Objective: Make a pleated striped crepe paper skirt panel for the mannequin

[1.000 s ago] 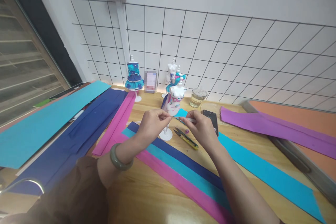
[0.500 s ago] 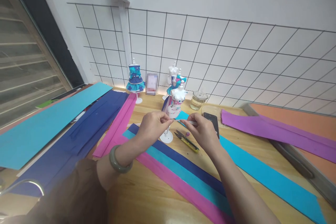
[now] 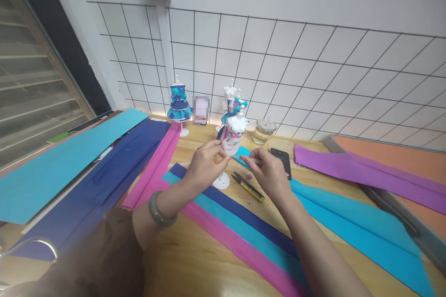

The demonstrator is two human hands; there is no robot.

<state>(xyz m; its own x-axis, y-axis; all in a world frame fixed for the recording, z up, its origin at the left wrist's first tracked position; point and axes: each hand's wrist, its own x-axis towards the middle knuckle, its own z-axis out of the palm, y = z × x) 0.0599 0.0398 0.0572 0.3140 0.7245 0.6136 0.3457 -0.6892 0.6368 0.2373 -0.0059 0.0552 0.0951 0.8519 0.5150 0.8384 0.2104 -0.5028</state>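
Note:
A small white dress-form mannequin (image 3: 237, 125) with a pink-and-blue patterned band round its body stands upright on a round white base (image 3: 221, 181). At its lower edge, my left hand (image 3: 205, 162) is closed, thumb and fingers pinching the end of a thin white strip (image 3: 237, 156). The strip runs across the mannequin's lower front to my right hand (image 3: 270, 171), also closed in a pinch, with more of the strip inside its fingers. Yellow-handled thread snips (image 3: 249, 188) lie on the table between my forearms, beside a tiny purple bit (image 3: 249, 177).
Layered navy, turquoise and pink strips (image 3: 237, 227) cross the table before me. Left lie turquoise (image 3: 76, 148), navy (image 3: 114, 171) and pink sheets (image 3: 156, 167); right, blue (image 3: 362, 236) and purple ones (image 3: 365, 174). Behind stand a dressed mannequin (image 3: 179, 104), a glass jar (image 3: 264, 132) and a phone (image 3: 281, 160).
My left fingers have risen against the mannequin's lower side, and the left wrist shifted slightly right. At right, the blue sheet's upper layer has spread out wider. My right hand has barely moved.

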